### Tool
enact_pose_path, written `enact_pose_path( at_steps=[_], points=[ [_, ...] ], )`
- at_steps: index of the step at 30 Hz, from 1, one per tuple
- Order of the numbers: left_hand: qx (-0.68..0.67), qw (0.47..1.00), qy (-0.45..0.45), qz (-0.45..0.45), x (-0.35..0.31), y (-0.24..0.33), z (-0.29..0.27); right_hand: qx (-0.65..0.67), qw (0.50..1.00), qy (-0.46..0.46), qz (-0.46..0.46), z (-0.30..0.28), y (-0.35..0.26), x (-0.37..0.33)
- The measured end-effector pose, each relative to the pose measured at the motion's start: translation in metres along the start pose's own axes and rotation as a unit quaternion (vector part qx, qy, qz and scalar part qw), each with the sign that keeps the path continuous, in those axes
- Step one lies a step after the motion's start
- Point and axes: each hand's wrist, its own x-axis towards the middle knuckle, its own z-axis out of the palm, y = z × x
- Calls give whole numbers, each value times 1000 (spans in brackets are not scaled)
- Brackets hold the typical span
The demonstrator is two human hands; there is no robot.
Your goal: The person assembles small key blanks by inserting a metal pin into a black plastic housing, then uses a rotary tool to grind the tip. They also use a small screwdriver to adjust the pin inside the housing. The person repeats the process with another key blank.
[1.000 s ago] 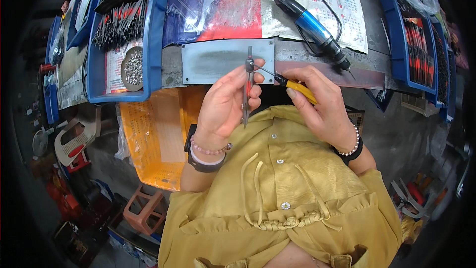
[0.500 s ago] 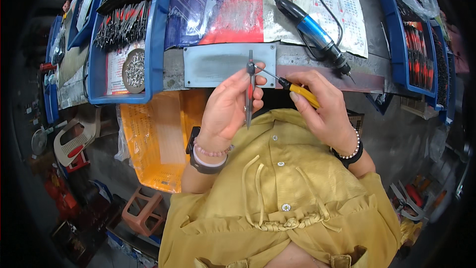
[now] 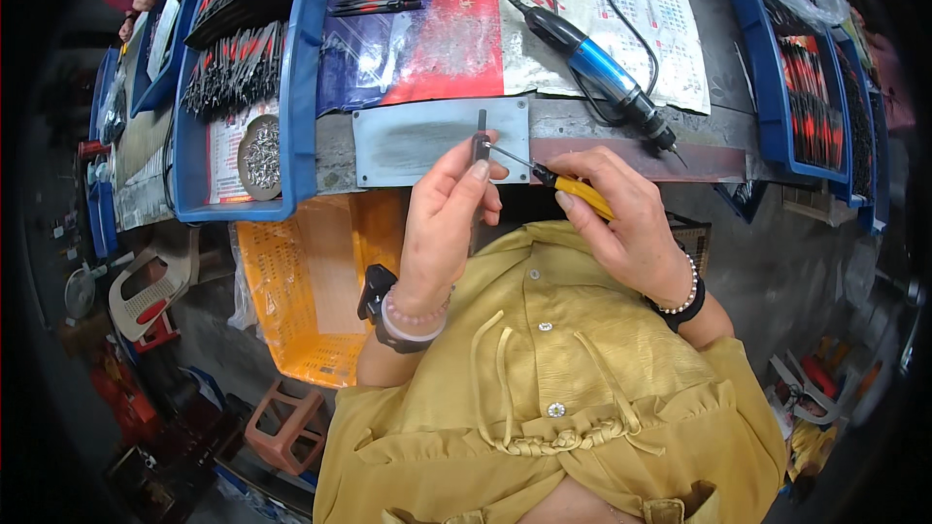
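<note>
My left hand [image 3: 439, 209] is closed around a dark metal drawing compass [image 3: 482, 122], upright, its grip end above my fingers. Most of its legs are hidden behind the fingers. In my right hand [image 3: 626, 228] is a screwdriver with a yellow handle [image 3: 585, 196]. Its thin shaft reaches left to the compass joint, where the tip appears to touch a small screw. Both hands are just in front of the bench edge, near a grey metal plate [image 3: 388, 141].
A blue and black electric driver [image 3: 604, 68] with a cord lies on a paper calendar [image 3: 670, 19]. Blue bins [image 3: 303, 107] at left and right hold many compasses; a dish [image 3: 260, 160] holds small screws. Below the bench edge sits an orange crate [image 3: 282, 262].
The view has shifted slightly. The compass has turned in my left hand, so its red legs no longer show. The screwdriver still points at the joint.
</note>
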Motion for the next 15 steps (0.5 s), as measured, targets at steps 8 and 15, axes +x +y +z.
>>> enact_pose_path(
  at_steps=[8, 15],
  points=[
    [302, 943, 50, 127, -4, -6, 7, 40, 996, -12, 82, -2, 1, -1],
    [468, 854, 45, 224, 0, -15, 3, 108, 978, -63, 164, 1, 14, -1]
  ],
)
